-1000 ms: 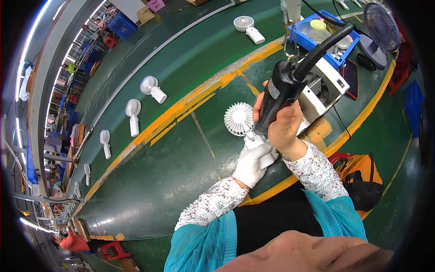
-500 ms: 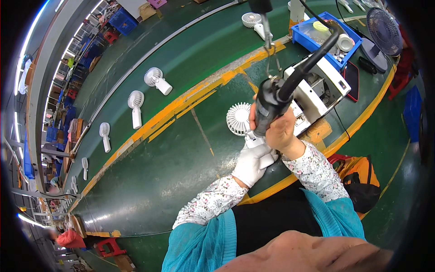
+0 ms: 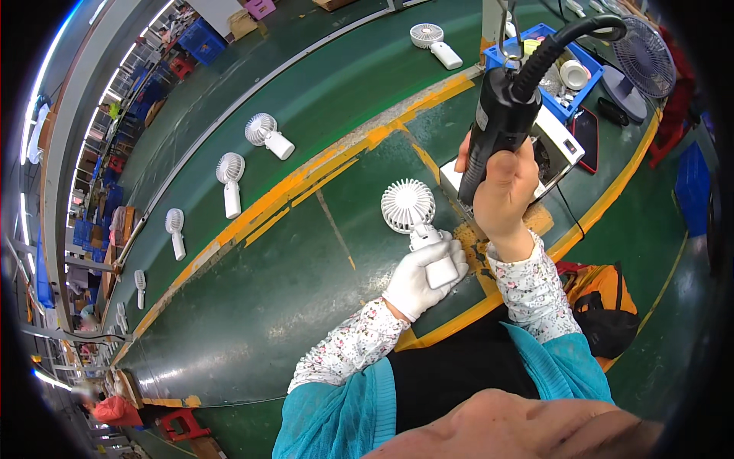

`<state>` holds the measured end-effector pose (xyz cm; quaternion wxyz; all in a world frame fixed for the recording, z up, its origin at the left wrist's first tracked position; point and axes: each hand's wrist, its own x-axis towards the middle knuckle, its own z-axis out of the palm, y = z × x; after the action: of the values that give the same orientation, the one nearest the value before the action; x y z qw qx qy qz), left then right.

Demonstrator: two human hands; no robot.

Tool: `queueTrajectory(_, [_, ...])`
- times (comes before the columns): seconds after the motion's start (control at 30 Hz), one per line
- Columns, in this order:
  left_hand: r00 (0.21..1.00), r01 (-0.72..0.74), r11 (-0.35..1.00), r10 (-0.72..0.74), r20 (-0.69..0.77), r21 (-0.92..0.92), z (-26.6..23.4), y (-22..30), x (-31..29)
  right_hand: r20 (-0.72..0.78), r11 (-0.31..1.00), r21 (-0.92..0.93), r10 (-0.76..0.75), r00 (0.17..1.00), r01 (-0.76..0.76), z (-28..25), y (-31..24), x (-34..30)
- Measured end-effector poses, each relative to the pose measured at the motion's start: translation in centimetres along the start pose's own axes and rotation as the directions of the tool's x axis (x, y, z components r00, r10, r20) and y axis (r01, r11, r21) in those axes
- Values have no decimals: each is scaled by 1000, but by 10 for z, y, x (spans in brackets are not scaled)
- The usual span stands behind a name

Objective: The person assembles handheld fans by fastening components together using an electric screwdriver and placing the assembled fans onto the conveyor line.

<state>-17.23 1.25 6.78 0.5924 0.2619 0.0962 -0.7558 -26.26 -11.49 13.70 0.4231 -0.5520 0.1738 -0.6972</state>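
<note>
My left hand [image 3: 417, 284], in a white glove, is closed around the handle of a white handheld fan [image 3: 407, 206]. The fan's round, ribbed head points away from me above the green bench. My bare right hand [image 3: 506, 191] grips a black electric screwdriver [image 3: 501, 115], which hangs from a metal hook and has a thick black cord at its top. The screwdriver's lower end is over the near left part of a white box-shaped machine [image 3: 567, 141], to the right of the fan. I cannot make out its tip.
Several white handheld fans [image 3: 232, 187] lie spaced along the green strip beyond the yellow-taped edge [image 3: 306, 195]. At back right stand a blue bin [image 3: 587, 96] of small parts and a dark-bladed desk fan [image 3: 644, 57]. A dark flat device [image 3: 587, 138] lies near the bin.
My right hand has lifted the screwdriver off the fan and carried it right, over the white machine. The fan stays in my left hand, its handle now more exposed.
</note>
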Motion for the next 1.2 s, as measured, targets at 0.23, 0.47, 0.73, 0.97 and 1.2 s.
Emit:
queueTrajectory(0.23, [994,-107,921,110,15,375,-3,-6,-3,160,936,246,217,963,-251,18,-10,-24])
queueTrajectory(0.47, [990,-120,906,141,-22,406,-18,-9,1,187,891,334,257,948,-307,30,-7,-41])
queueTrajectory(0.73, [753,-436,-372,348,559,820,-7,-5,-14,252,888,307,271,929,-342,31,3,-52])
queueTrajectory(0.97, [857,-403,193,421,296,894,-9,-9,-10,300,840,355,314,901,-411,31,5,-52])
queueTrajectory(1.2, [998,67,964,-60,-36,256,-1,12,-13,306,735,469,384,871,-489,18,2,-40])
